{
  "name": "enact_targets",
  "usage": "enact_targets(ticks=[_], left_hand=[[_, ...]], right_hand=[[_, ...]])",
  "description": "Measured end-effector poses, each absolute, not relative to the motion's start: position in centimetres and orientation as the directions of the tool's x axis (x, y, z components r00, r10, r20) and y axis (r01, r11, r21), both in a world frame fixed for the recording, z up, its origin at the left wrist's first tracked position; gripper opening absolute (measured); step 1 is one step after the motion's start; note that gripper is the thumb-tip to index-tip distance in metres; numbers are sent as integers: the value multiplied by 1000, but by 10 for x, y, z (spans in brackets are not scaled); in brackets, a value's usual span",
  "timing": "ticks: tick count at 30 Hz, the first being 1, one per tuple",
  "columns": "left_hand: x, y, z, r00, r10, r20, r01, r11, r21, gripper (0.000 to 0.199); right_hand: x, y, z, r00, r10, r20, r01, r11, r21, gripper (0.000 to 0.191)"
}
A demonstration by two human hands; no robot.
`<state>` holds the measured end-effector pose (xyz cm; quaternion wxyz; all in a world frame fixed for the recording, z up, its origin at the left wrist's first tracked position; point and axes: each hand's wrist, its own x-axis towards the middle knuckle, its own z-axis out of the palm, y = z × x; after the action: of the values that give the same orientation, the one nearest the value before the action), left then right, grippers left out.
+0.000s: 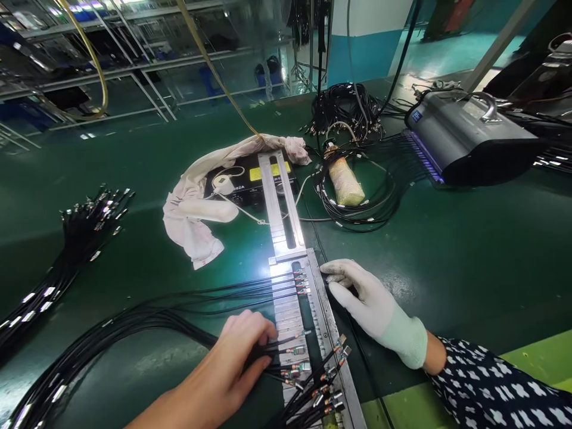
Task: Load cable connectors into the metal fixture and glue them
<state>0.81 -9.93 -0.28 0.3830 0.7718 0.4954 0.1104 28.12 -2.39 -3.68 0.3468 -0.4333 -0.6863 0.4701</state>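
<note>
My bare left hand [243, 357] is closed on black cables [179, 322] at the left edge of a slotted metal fixture [288, 322]. Several cable ends with small connectors [302, 283] lie in a row across the fixture's upper slots. Nearer to me, more loose connector ends [328, 399] fan out over its lower part, some resting on the right-hand rail. My right hand [373, 301], in a white glove with a pale green cuff, is beside that rail. Its thumb and fingers are loosely curved and apart, with nothing visible between them.
A bundle of cables [93, 220] lies at the left. Behind the fixture are a pale cloth [192, 220] and a black box [245, 190]. A wrapped bottle [344, 182] stands amid coiled cables [353, 107]. A grey machine [469, 137] glows purple underneath at the back right.
</note>
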Motion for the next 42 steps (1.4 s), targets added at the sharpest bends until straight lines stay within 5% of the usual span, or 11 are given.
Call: enact_targets(ticks=[6, 12, 23, 30, 42], left_hand=[[8, -77, -14, 385, 921, -66, 545, -169, 821, 8], [10, -61, -18, 430, 875, 222, 667, -473, 575, 20], [9, -53, -24, 559, 804, 201, 639, -572, 514, 24], [-1, -70, -33, 632, 736, 244, 712, -675, 194, 38], [14, -63, -24, 760, 638, 123, 628, -770, 109, 49]], right_hand=[[280, -21, -38, -374, 926, 46, 254, 150, -955, 25], [281, -20, -40, -374, 925, 57, 243, 157, -957, 24], [280, -19, -36, -385, 921, 65, 257, 174, -951, 23], [281, -18, -38, -390, 917, 83, 247, 191, -950, 24], [280, -18, -36, -391, 917, 85, 258, 198, -946, 22]])
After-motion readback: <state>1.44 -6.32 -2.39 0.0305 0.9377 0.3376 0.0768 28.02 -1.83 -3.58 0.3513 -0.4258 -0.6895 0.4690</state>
